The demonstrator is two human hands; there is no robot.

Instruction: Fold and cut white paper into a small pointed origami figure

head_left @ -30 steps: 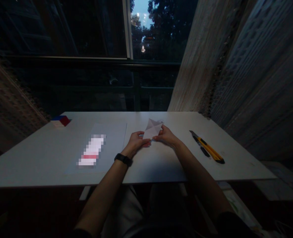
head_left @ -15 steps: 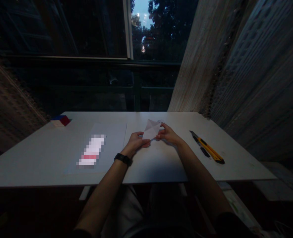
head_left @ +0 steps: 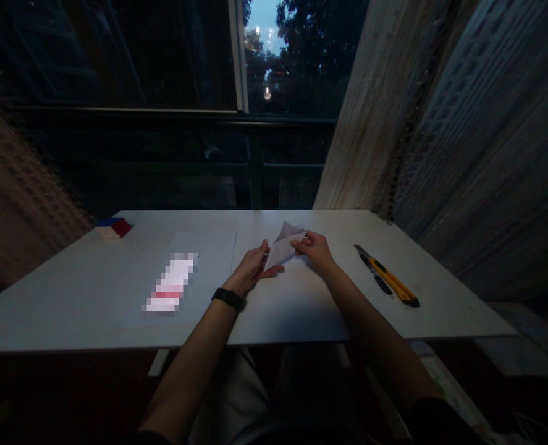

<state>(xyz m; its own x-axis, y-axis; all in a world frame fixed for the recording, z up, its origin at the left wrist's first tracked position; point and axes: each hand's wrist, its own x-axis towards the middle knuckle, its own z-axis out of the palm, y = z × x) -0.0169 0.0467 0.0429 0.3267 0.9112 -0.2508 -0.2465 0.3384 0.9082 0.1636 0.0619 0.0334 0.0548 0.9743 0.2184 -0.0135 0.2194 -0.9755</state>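
A small piece of folded white paper (head_left: 283, 248) is held between my two hands above the middle of the table. One flap stands up at its far side, and creases run across it. My left hand (head_left: 254, 264) supports its left and lower edge, thumb raised at the side and fingers beneath. With thumb and fingers closed, my right hand (head_left: 313, 248) pinches the right edge. A dark band circles my left wrist. The fingers under the paper are partly hidden.
On the white table (head_left: 79, 290), a yellow utility knife (head_left: 394, 281) and a black pen (head_left: 379, 277) lie at right. A larger white sheet (head_left: 218, 259) with a blurred-out patch lies left. A coloured cube (head_left: 113, 228) sits at the back left, before the window.
The paper has tilted, and its near part now shows as a folded-over flap. My left thumb has lifted off its front, and my left fingers have opened out beneath it.
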